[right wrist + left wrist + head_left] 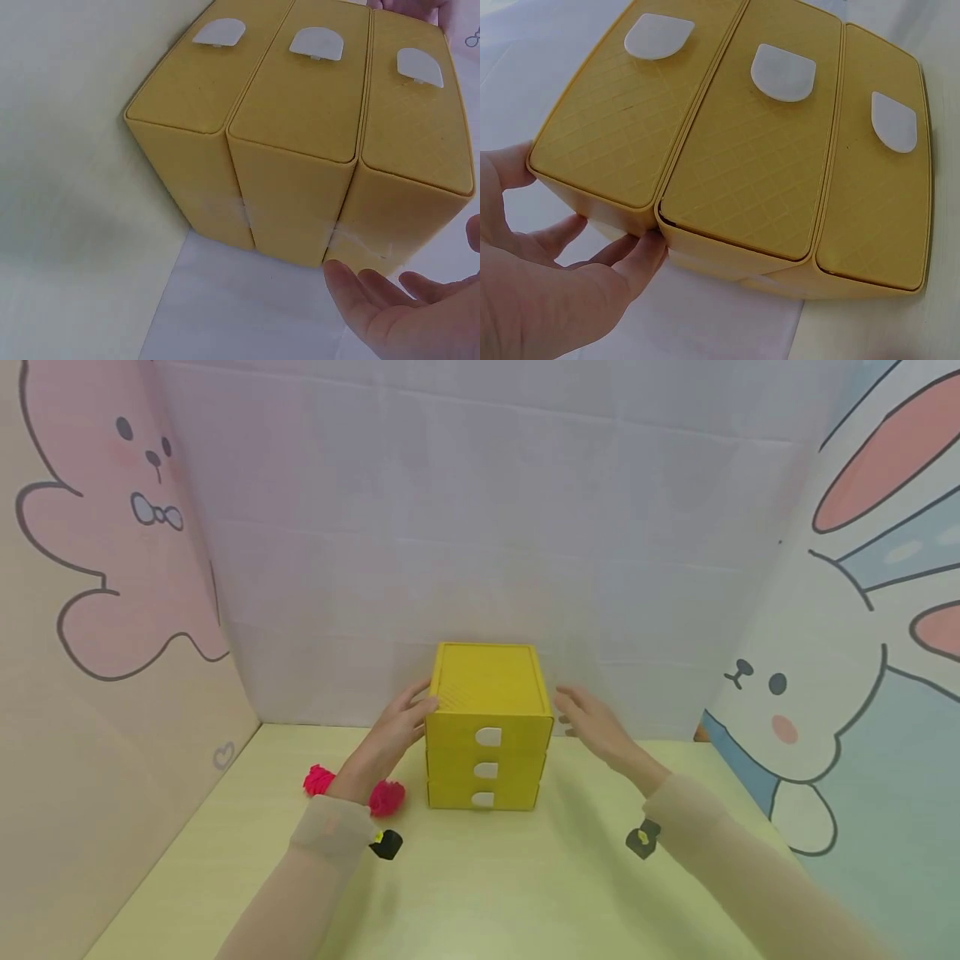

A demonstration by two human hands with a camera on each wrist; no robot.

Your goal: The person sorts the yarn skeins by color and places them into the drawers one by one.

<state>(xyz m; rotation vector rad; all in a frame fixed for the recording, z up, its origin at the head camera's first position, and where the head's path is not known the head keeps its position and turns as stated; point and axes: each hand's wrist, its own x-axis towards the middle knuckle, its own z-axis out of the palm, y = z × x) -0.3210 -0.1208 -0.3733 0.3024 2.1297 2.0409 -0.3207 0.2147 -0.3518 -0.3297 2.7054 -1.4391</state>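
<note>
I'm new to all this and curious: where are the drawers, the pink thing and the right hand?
Drawers point(487, 721): head view, on the front, near its top edge.
Pink thing point(387, 799): head view, on its rightmost visible part.
Right hand point(598, 725): head view, on the back of the hand.

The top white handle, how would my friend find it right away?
On the table, a yellow drawer box stands between the left hand and the right hand. It has three white handles, one above another. The top white handle is highest, nearest the box's top.

Both arms point(292, 893) outstretched forward, left hand point(384, 739) and right hand point(600, 727) apart, fingers point(352, 296) slightly bent.
</note>
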